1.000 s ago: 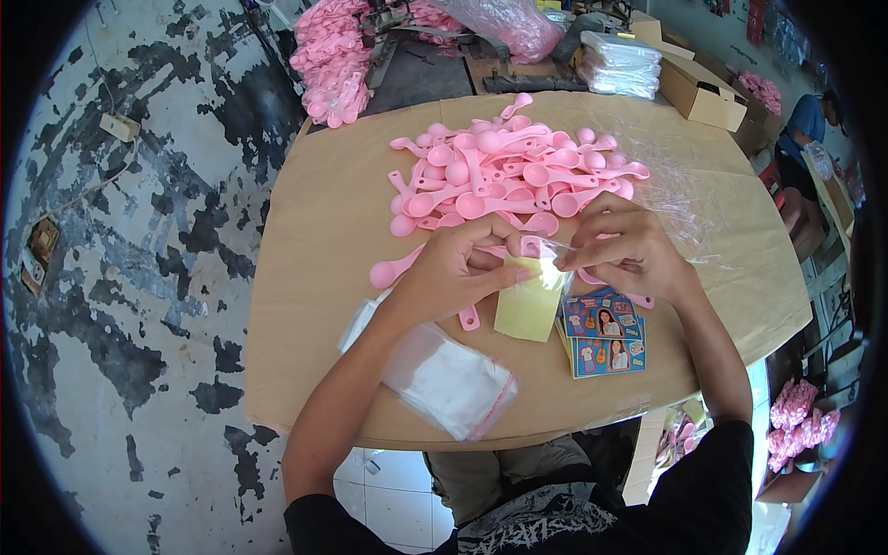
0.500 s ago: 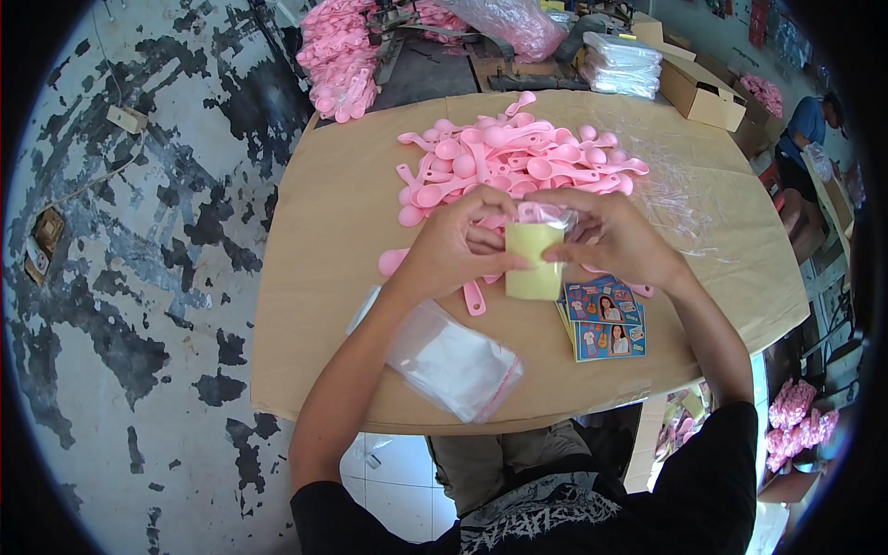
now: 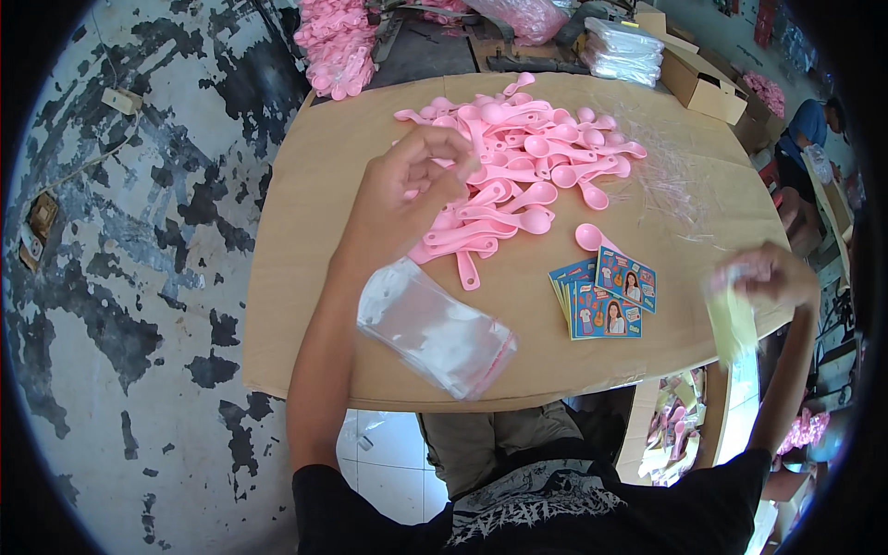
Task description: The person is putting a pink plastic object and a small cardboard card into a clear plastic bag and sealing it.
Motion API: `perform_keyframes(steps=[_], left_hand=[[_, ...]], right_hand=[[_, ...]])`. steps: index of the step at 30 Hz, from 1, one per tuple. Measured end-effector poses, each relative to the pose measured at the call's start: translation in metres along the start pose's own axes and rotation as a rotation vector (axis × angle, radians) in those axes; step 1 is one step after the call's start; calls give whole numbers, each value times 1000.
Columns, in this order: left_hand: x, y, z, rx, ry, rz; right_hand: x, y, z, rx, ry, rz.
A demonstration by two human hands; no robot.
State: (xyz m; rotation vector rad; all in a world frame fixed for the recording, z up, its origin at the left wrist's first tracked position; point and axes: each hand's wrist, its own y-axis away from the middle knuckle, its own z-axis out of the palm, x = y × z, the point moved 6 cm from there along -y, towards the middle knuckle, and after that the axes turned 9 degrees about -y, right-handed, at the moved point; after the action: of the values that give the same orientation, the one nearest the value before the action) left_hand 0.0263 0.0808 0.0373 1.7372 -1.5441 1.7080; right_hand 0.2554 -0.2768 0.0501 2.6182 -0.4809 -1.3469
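Observation:
Out past the right edge of the table, my right hand (image 3: pixel 775 274) grips a clear packet with a pale yellow card (image 3: pixel 732 322) in it, blurred by motion. My left hand (image 3: pixel 413 185) hovers over the left side of a pile of pink scoops (image 3: pixel 536 196). Its fingers are curled in a pinch, and whatever is between them, if anything, I cannot make out. Below that hand lies a stack of clear plastic bags (image 3: pixel 439 326). Blue printed cards (image 3: pixel 606 319) sit fanned to the right, with one pink scoop (image 3: pixel 589 237) partly under them.
Thin clear strips (image 3: pixel 671 190) lie scattered right of the pile. Under the table's right edge stands an open box (image 3: pixel 638 430) holding finished-looking packets. Bundled pink scoops (image 3: pixel 335 46), stacked clear packages (image 3: pixel 624 51) and a cardboard box (image 3: pixel 703 85) are behind. A person (image 3: pixel 803 139) sits far right.
My hands have parted. The right one has carried the yellow-card packet to the right, past the table edge. My left has moved up and left, away from the packet.

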Motion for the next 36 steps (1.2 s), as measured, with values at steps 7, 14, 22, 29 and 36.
perform_keyframes(steps=[7,14,22,29,36], left_hand=[[23,94,10,-240,-426,-15],[10,169,18,60,-757,-5],[11,179,19,127,-767,82],[12,178,22,-9,-616,122],[12,176,22,-3,-648,105]], right_hand=[[-3,20,2,345,152,101],[-125,-120,136,80,267,-551],[-120,-193,184,-207,275,-351],[-122,-191,172,-76,310,-409],[-127,-171,115,121,106,-455]])
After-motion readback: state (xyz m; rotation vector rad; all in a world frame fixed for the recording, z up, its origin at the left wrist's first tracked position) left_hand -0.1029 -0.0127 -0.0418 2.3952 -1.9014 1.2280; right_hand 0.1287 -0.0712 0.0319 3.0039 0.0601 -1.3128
